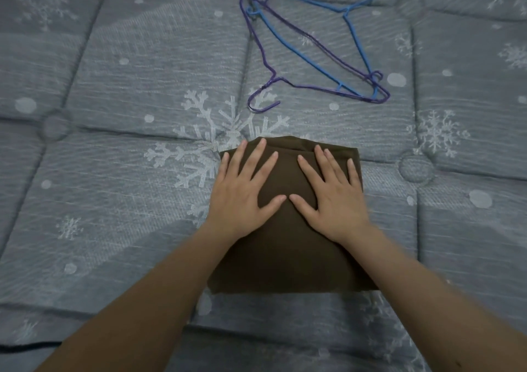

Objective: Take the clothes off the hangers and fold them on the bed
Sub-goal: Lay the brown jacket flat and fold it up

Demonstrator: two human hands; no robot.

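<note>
Both hands — left hand (245, 189), right hand (328, 193) — lie flat on the folded brown garment (285, 257), fingers spread, gripping nothing; best to smooth outward evenly, keeping edges aligned.

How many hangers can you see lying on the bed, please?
2. A purple hanger and a blue hanger lie overlapping on the bed, beyond the folded brown garment. Neither holds clothing; none seems hidden.
</note>
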